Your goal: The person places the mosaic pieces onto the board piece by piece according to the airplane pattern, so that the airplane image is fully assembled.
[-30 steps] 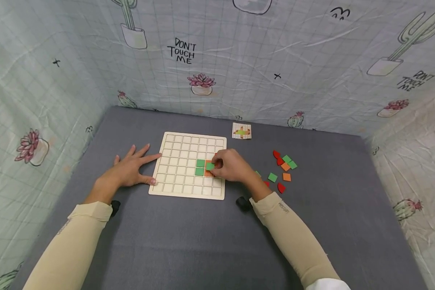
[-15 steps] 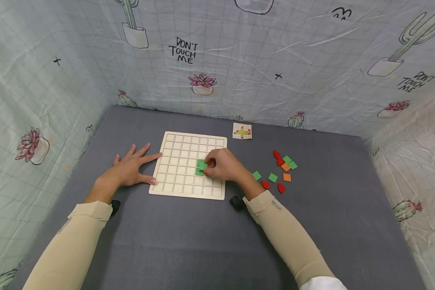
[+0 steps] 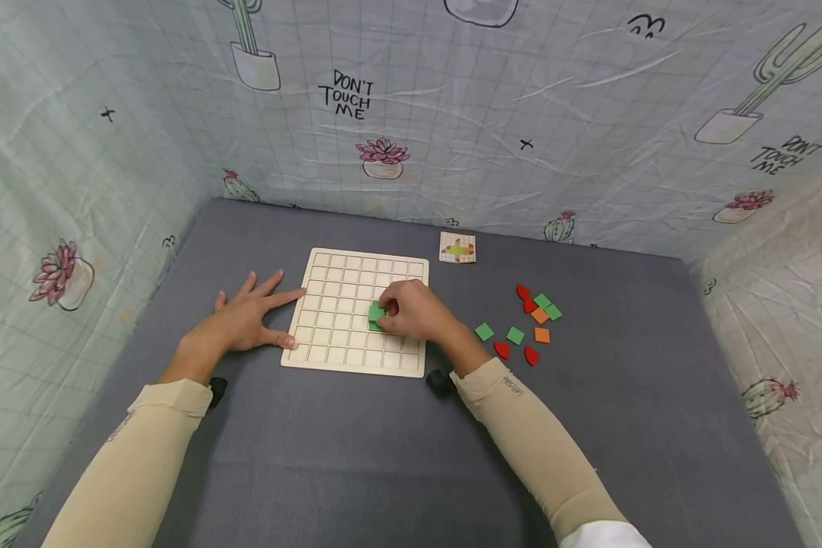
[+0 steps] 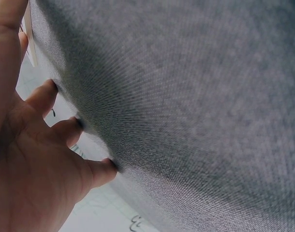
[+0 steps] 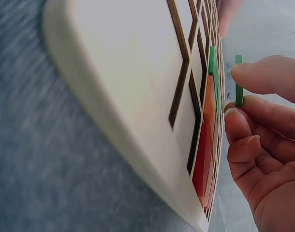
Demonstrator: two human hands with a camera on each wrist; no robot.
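**Green tile held over the grid board**

We note the right hand (image 3: 414, 312) above the right half of the wooden grid board (image 3: 336, 304), its fingers (image 5: 263, 79) pinching a green square tile (image 3: 377, 310) narrowly between thumb and forefinger. In the right wrist view the tile (image 5: 239, 82) stands on edge, just clear of the board's surface and not seated in a cell. Beneath it we see a green piece, an orange piece and a red piece already lying in the board's cells (image 5: 208, 145).

The left hand (image 3: 246, 323) lies flat on the grey worktop (image 3: 356, 457), fingers spread and straight, holding nothing; the forefinger and thumb tips touch the board's left edge. The left wrist view shows the fingertips (image 4: 48, 89) pressed on the grey cloth.

To the right of the board, well apart from it, loose tiles (image 3: 530, 320) lie scattered: green squares, orange squares and red rounded pieces. A small pattern card (image 3: 457, 248) lies near the board's far right corner. Cactus-print cloth (image 3: 452, 114) walls the worktop on three sides.
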